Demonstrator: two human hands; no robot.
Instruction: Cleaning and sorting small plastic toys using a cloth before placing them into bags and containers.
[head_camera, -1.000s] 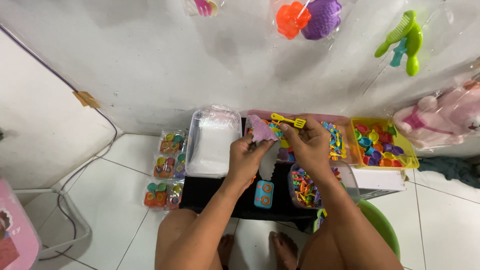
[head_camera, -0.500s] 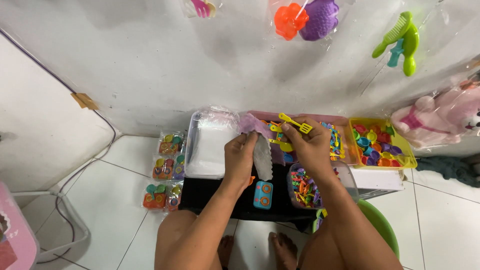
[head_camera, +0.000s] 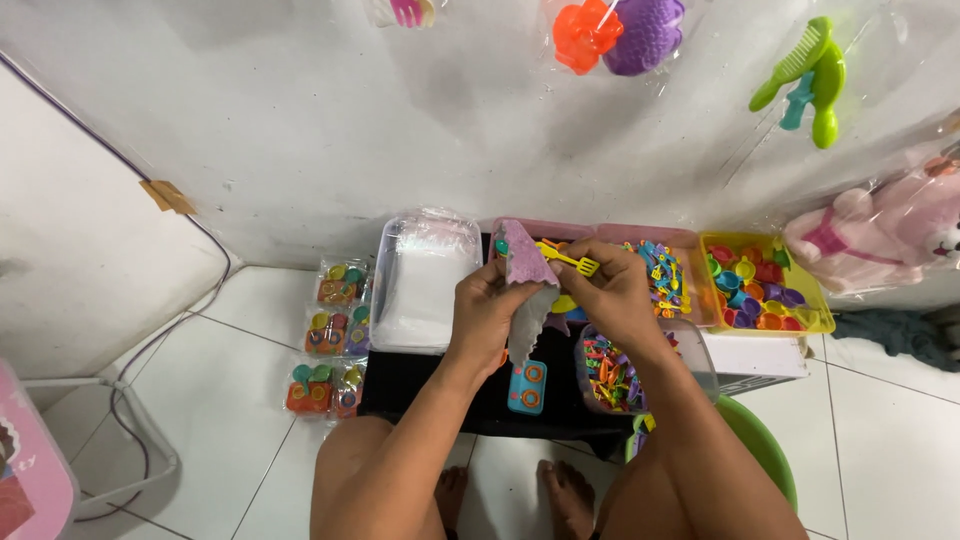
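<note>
Bag (head_camera: 527, 285) raised; hands, left (head_camera: 487, 310), right (head_camera: 612, 292) (yellow fork (head_camera: 568, 260)), pinch it.

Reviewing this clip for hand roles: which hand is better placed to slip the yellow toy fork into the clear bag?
Probably the right hand: it already pinches the yellow toy fork beside the bag's top. The left hand grips the clear bag.

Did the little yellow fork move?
Yes. The yellow fork in the right hand shifted left, nearer the clear tub.
</note>
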